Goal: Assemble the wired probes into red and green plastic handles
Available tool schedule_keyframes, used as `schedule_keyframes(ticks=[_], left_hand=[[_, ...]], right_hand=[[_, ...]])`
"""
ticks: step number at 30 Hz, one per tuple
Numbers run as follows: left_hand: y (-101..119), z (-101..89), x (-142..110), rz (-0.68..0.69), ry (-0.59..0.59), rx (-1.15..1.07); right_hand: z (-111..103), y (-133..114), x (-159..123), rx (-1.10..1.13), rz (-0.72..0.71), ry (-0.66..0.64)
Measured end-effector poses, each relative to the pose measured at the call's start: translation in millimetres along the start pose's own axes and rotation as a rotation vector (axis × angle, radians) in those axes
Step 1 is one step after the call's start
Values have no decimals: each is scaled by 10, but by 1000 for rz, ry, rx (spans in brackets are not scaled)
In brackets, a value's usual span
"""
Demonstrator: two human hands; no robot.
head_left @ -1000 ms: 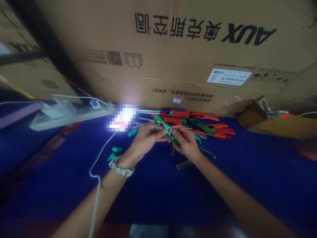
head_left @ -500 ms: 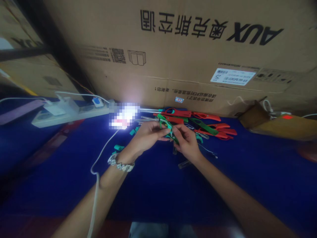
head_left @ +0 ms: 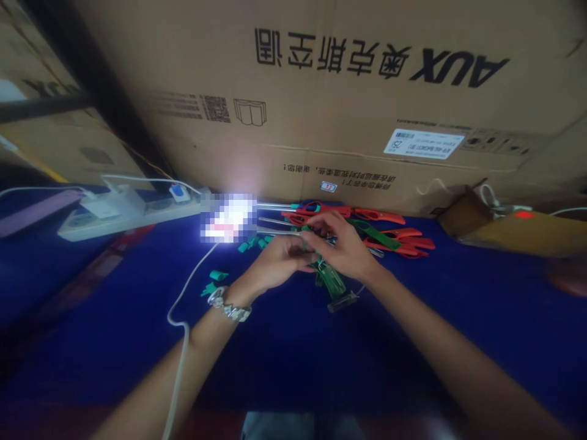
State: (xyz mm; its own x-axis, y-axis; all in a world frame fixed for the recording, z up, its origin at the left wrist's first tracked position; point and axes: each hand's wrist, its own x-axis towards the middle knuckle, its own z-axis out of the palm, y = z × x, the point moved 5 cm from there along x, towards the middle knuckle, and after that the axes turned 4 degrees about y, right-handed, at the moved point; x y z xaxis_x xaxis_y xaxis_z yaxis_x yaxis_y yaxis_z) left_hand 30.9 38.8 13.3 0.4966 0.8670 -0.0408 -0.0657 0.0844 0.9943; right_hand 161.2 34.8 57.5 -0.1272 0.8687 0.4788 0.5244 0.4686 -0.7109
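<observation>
Between my hands is a green utility lighter casing [head_left: 331, 278], with its handle slanting down to the right. A thin metal tube [head_left: 280, 231] extends left from near my fingertips. My left hand [head_left: 277, 264] is closed around the front part of the casing. With thumb and fingers together, my right hand [head_left: 345, 245] pinches the casing at its front end. My fingers hide most of that part and the wires there. Just below the handle lies a clear plastic piece [head_left: 340, 304]. Behind my hands are red lighter casings [head_left: 380, 216] and a green casing half [head_left: 378, 234].
Small teal plastic parts [head_left: 218, 275] lie left of my left wrist. A brightly lit, blurred-out device [head_left: 229, 219] has a white cable [head_left: 186, 305] crossing my left forearm. A power strip [head_left: 76, 226] stands at left. A large cardboard box [head_left: 321, 128] rises behind the blue cloth [head_left: 293, 366].
My right hand has moved left and up along the casing, from its middle to its front end. The green handle now shows below my right hand, and the metal tube is more visible.
</observation>
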Motion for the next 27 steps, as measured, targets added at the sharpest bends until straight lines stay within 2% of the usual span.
schedule_keyframes(ticks=[2, 3, 5, 9, 13, 16, 20, 23, 27], left_hand=[[3, 5, -4, 0, 17, -40], [0, 2, -8, -3, 24, -53], [-21, -4, -15, -21, 14, -49], [-69, -5, -24, -64, -34, -10], [-62, 3, -31, -73, -38, 5], [-43, -10, -36, -78, -22, 9], [-43, -53, -38, -94, 2, 6], [-58, -68, -35, -107, 5, 4], [-81, -48, -24, -105, -6, -6]], right_hand=[[104, -82, 223, -91, -8, -205], [184, -83, 325, -95, 33, -357], [323, -67, 491, -18, 95, -624], [393, 38, 720, 83, 147, -724], [398, 77, 682, 231, 179, -816], [328, 50, 626, 392, 200, -765], [162, 106, 553, 597, 256, -488], [62, 194, 450, 670, 251, -296], [11, 290, 315, 685, 239, -124]])
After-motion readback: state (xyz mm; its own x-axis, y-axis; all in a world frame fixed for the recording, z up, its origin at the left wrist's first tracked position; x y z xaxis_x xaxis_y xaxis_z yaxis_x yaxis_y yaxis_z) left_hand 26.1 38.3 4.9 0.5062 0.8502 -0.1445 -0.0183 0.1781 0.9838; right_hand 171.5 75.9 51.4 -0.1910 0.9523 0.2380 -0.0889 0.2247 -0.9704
